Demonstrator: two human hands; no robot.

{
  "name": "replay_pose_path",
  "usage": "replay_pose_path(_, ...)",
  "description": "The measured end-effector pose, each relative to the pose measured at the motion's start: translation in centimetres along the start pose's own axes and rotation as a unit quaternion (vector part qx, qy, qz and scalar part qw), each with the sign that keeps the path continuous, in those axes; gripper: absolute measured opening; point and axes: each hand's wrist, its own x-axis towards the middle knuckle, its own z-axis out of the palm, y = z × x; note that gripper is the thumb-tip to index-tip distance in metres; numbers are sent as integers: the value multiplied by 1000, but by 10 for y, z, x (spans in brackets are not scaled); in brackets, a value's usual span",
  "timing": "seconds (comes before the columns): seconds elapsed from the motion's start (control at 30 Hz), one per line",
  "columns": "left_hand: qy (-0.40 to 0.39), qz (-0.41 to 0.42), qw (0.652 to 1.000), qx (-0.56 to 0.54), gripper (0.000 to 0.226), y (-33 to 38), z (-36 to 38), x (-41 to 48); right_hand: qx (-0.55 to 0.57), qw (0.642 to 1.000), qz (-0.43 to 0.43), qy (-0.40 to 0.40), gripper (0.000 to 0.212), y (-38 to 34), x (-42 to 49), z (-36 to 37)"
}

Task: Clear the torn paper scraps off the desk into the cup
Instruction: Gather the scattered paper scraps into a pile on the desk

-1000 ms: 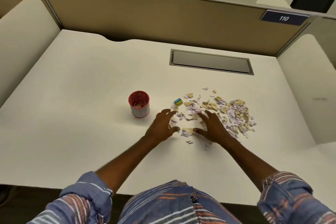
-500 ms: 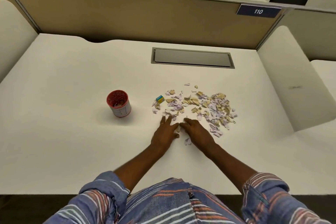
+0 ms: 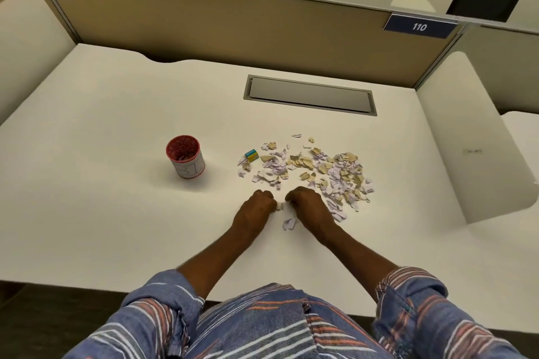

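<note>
I am watching through the head camera as both hands are working at the near rim of the paper scraps (image 3: 315, 169), which are lying spread over the desk (image 3: 102, 183) at about 1 o'clock from the hands. The left hand (image 3: 256, 208) and the right hand (image 3: 306, 204) are sitting knuckle to knuckle. Each is curling its fingers under against the desktop, and a white shred is poking out between them. I am reading that as both hands clenching round a small clump from the pile's edge, pressing in from two sides so the light bits are not sliding away. How much each palm is holding is hidden.

One loose scrap (image 3: 289, 224) is lying at 6 o'clock from the gap between the hands, outside the grasp. The cup (image 3: 185, 156) is standing upright at 10 o'clock from the left hand, well apart from the pile, so I am judging a lift and a carry leftward as the next need. A small blue-and-yellow box (image 3: 251, 153) is resting at the pile's 9 o'clock edge, and I am treating it as something to keep out of the sweep.
</note>
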Motion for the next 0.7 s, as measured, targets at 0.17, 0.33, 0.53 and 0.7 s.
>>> replay_pose_path(0.17, 57, 0, 997, -59, 22, -5, -6, -1, 229, 961, 135, 71, 17, -8, 8, -8)
replay_pose_path(0.33, 132, 0, 981, -140, 18, -5, -24, -3, 381, 904, 176, 80, 17, -19, 14, -15)
replay_pose_path(0.53, 177, 12, 971, -164, 20, -20, -53, -7, 452, 875, 159, 75, 19, -48, 32, -21)
replay_pose_path(0.7, 240, -23, 945, -221, 11, -35, -81, -8, 502, 849, 158, 56, 19, -78, 51, -26)
